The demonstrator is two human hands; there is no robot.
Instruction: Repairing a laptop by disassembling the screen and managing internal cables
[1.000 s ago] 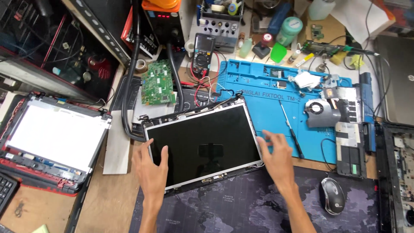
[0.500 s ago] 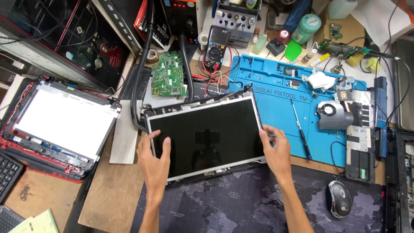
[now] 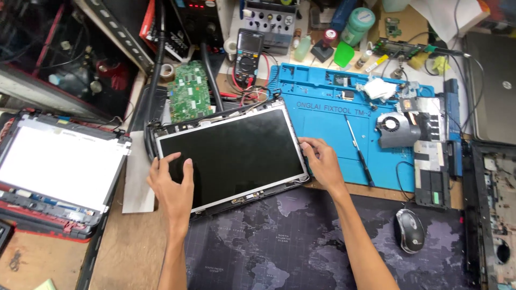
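Note:
A dark laptop screen panel (image 3: 236, 150) lies flat in its lid frame at the middle of the bench, tilted slightly. My left hand (image 3: 173, 185) rests on the panel's lower left corner, fingers spread on the glass. My right hand (image 3: 320, 161) holds the panel's right edge, fingers curled over the frame. A black screwdriver (image 3: 357, 150) lies on the blue work mat (image 3: 333, 123) just right of my right hand.
A second screen with a white backlight sheet (image 3: 56, 161) lies at the left. A green circuit board (image 3: 188, 91), multimeter (image 3: 248, 51), fan assembly (image 3: 395, 126) and bottles sit behind. A mouse (image 3: 410, 231) rests on the dark map mat (image 3: 301, 247). Laptop chassis (image 3: 497, 209) at right.
My right hand has slid from the mat beside the panel onto its right edge. My left hand stays on the lower left corner. The view moved closer to the bench.

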